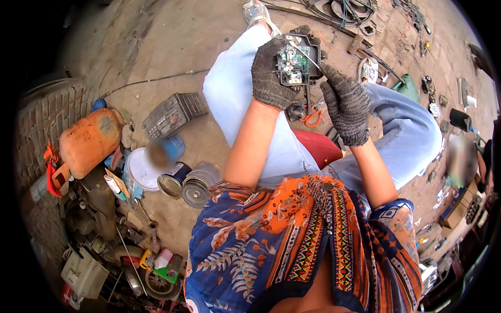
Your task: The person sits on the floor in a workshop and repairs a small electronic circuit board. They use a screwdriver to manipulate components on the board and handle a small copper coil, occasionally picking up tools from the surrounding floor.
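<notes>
My left hand (271, 75), in a dark grey knitted glove, is closed around the left side of a black plastic housing (314, 52). Inside it sits a green circuit board (301, 56) with silvery and white parts. My right hand (346, 104), gloved alike, grips a slim metal rod-like tool (308, 56) that slants up to the left across the board. Whether its tip touches the board I cannot make out, and its handle is hidden in the glove. Just below the housing lie orange-handled scissors (311, 119), between my legs.
A dark fan frame (347, 10) and a hammer (356, 44) lie beyond my feet. To the left are a black ribbed box (175, 115), an orange gas cylinder (90, 142) and several cans (173, 180). A green container (409, 87) stands past my right knee, with scattered parts around it.
</notes>
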